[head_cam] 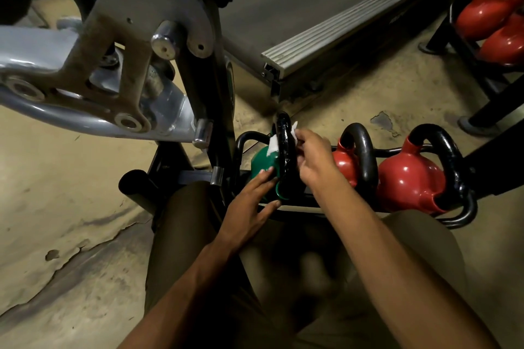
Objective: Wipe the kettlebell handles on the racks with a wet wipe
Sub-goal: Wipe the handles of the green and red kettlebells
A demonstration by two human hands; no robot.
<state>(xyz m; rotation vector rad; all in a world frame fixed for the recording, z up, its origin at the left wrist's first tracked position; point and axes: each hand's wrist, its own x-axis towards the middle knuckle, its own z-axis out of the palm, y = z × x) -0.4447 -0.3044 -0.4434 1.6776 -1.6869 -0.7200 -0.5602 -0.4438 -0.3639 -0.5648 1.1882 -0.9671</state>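
Note:
A green kettlebell with a black handle lies on a low black rack in front of my knees. My left hand rests on its green body with straight fingers. My right hand pinches a white wet wipe wrapped round the black handle near its top. To the right on the same rack lie two red kettlebells, a smaller one beside my right hand, both with black handles.
A grey gym machine frame looms at the upper left, its black post next to the rack. A treadmill deck lies behind. Another rack with red kettlebells stands at the far right. Worn tan floor spreads to the left.

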